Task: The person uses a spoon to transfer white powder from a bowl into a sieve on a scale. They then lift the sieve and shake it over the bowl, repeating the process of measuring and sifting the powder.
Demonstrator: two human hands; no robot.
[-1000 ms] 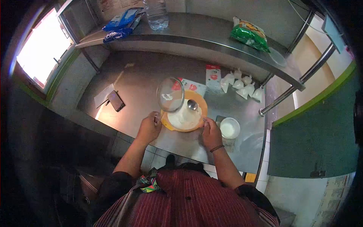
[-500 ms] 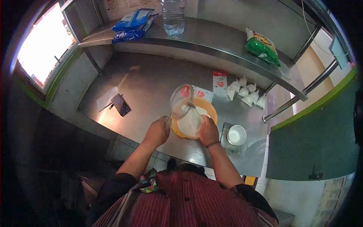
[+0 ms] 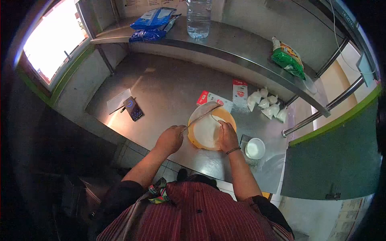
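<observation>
My left hand [image 3: 171, 139] is closed around the handle of a round mesh sieve [image 3: 200, 114], which is tilted over the left part of a yellow bowl [image 3: 230, 119]. White powder [image 3: 206, 131] lies in the bowl. At the bowl's right side, my right hand [image 3: 227, 136] is closed on the handle of a spoon [image 3: 214, 117] that points towards the sieve; the spoon's far end is hard to make out. A white cup [image 3: 255, 148] stands on a flat scale just right of my right hand.
Behind the bowl lie red-and-white packets [image 3: 240, 93] and several small knotted bags of white powder [image 3: 271, 109]. A phone [image 3: 132, 109] rests at the left. The raised shelf [image 3: 237, 50] holds a water bottle [image 3: 198, 20], blue packets [image 3: 150, 24] and a green packet [image 3: 288, 58].
The sieve has tipped from showing its round inside to a steeper, nearly edge-on angle over the bowl. The whole view has shifted slightly, moving the scene to the right.
</observation>
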